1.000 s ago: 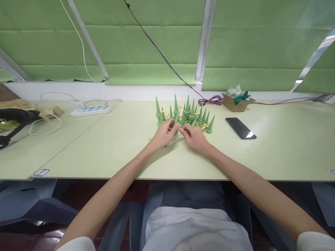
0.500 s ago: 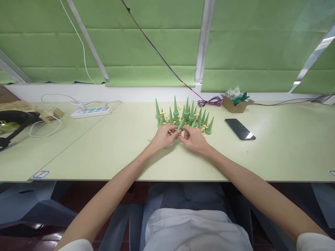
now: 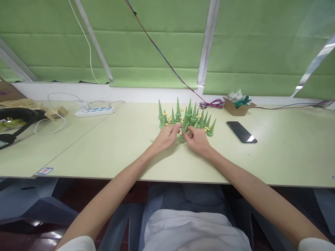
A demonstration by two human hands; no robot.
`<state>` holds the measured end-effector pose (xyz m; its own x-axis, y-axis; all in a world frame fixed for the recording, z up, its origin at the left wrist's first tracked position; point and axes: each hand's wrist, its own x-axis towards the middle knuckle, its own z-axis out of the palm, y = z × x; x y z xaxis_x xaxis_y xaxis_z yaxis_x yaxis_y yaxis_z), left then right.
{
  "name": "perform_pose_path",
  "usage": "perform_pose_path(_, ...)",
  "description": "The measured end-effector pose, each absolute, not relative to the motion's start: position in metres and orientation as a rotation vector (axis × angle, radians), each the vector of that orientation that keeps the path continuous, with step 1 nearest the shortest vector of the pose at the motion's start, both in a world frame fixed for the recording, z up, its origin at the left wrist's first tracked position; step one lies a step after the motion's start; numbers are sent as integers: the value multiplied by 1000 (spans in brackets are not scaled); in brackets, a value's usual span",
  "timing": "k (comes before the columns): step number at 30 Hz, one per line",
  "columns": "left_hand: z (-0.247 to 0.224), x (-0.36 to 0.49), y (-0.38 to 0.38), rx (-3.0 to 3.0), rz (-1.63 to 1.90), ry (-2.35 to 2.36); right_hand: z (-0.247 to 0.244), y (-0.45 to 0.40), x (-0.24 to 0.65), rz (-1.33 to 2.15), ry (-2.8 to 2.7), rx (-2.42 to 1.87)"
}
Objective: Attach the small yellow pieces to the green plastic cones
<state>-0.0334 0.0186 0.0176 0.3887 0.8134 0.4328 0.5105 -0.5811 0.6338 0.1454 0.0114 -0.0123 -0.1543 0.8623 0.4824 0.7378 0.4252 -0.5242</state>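
Observation:
Several pointed green cones (image 3: 189,108) stand in a cluster on the pale table (image 3: 125,146), with small yellow pieces (image 3: 206,128) between them. At the near side of the cluster, my right hand (image 3: 198,139) pinches a small green cone (image 3: 185,127). My left hand (image 3: 167,136) is beside it, thumb and fingers pressed together at the cluster's front; what they hold, if anything, is too small to tell. A green tip (image 3: 151,141) pokes out on the table left of my left hand.
A black phone (image 3: 241,132) lies to the right, below a small cardboard box (image 3: 237,109) with plastic and green material. Coiled wires (image 3: 215,103) sit behind. On the left are a white power strip (image 3: 95,111) and a black-framed object (image 3: 24,123).
The hands have moved slightly apart; the small cone between them now leans by my right hand's fingers. The whole view has shifted a little.

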Motion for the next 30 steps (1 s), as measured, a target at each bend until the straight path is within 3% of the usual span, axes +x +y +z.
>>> perform_pose_path(6, 20, -36, 20, 1985, 1342, 1198, -10, 15, 145, 95, -1974, -1499)
perform_pose_path(19, 27, -41, 19, 2206, 1416, 1239, -12, 16, 138, 168, -1995, -1618)
perform_pose_path(25, 52, -69, 15, 2537, 810, 1422, -12, 1, 131, 99, -1862, -1400)
perform_pose_path(30, 40, -91, 9, 2481, 462, 1531, -21, -8, 126, -71, -2090, -1343)
